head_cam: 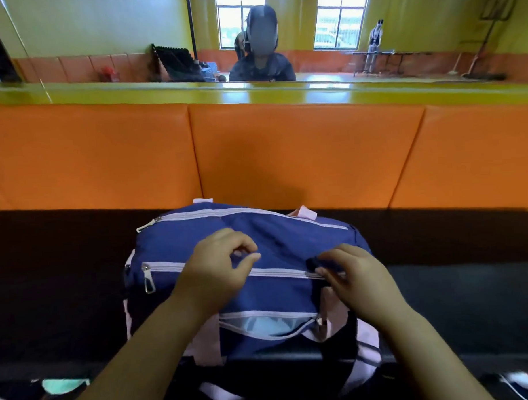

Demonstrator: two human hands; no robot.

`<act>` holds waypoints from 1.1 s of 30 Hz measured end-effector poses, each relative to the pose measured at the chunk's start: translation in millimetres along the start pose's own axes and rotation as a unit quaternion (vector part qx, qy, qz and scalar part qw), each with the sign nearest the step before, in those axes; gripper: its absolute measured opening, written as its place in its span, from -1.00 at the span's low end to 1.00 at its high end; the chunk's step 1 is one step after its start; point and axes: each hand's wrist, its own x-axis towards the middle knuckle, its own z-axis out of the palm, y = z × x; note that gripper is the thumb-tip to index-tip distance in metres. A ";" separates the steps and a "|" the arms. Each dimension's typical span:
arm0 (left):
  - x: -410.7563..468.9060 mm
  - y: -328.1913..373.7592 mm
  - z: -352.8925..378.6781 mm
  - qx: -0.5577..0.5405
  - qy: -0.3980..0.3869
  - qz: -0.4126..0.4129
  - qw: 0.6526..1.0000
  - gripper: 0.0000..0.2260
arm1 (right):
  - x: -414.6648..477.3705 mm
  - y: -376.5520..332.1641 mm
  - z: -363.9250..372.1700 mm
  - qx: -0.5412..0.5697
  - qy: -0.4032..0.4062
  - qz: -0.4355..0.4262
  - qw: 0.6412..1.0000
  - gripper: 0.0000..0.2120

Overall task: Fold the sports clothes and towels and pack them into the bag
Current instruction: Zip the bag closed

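Nearest, at lower centre, the left hand [217, 270] curls over cloth, though I cannot tell if it grips. The right hand [356, 279] pinches the zip [277, 272]. The navy-and-pink bag [272, 295] lies on the black counter [65, 281]. It is probably soft, light and saggy, so steady the fabric beside the zip. No writing is legible.

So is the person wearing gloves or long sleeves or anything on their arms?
No gloves, and no sleeves in view. The left hand and right hand are bare, and so are the left forearm and right forearm down to the picture's bottom edge. No watch, bracelet or ring shows on the sides the camera sees.
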 end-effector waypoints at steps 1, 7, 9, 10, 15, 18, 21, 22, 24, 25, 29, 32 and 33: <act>-5.4 4.8 13.4 -0.010 -0.008 0.008 1.000 -0.97 | -11.1 7.1 -0.4 0.001 0.001 0.011 1.000 -0.82; -41.2 17.7 91.6 -0.010 -0.083 0.060 0.995 -0.95 | -60.4 23.5 14.0 -0.003 -0.010 0.006 1.000 -0.62; -49.2 19.3 108.9 0.025 -0.099 0.069 0.992 -0.93 | -65.2 22.0 22.3 -0.040 -0.025 0.018 0.999 -0.50; -52.1 19.3 115.4 0.047 -0.102 0.076 0.991 -0.91 | -65.4 21.5 25.5 -0.047 -0.028 0.025 0.998 -0.47; -54.1 22.9 131.1 0.168 -0.105 0.085 0.976 -0.80 | -56.7 23.7 29.0 0.042 -0.032 0.065 0.996 -0.65; -53.4 24.2 136.7 0.199 -0.098 0.082 0.972 -0.68 | -55.6 25.8 32.4 0.069 -0.023 0.061 0.995 -0.70; -49.8 24.9 141.3 0.199 -0.065 0.114 0.971 -0.71 | -59.6 31.1 37.8 0.086 -0.026 0.076 0.993 -0.70; -48.6 24.3 142.4 0.199 -0.052 0.132 0.970 -0.73 | -60.9 33.3 39.2 0.094 -0.029 0.086 0.991 -0.72; -47.2 21.4 144.9 0.206 -0.041 0.167 0.963 -0.81 | -62.7 37.2 41.6 0.112 -0.027 0.094 0.989 -0.71; -47.0 18.8 146.3 0.211 -0.042 0.184 0.959 -0.83 | -63.2 38.6 42.7 0.122 -0.021 0.095 0.988 -0.69; -50.4 11.6 150.8 0.241 -0.066 0.208 0.946 -0.81 | -62.5 38.4 45.3 0.145 -0.002 0.105 0.984 -0.68; -51.8 11.6 151.7 0.251 -0.068 0.210 0.943 -0.86 | -63.0 38.0 45.8 0.159 0.011 0.099 0.982 -0.67; -52.1 11.9 151.3 0.250 -0.064 0.214 0.942 -0.87 | -63.0 38.6 45.1 0.167 0.014 0.096 0.981 -0.68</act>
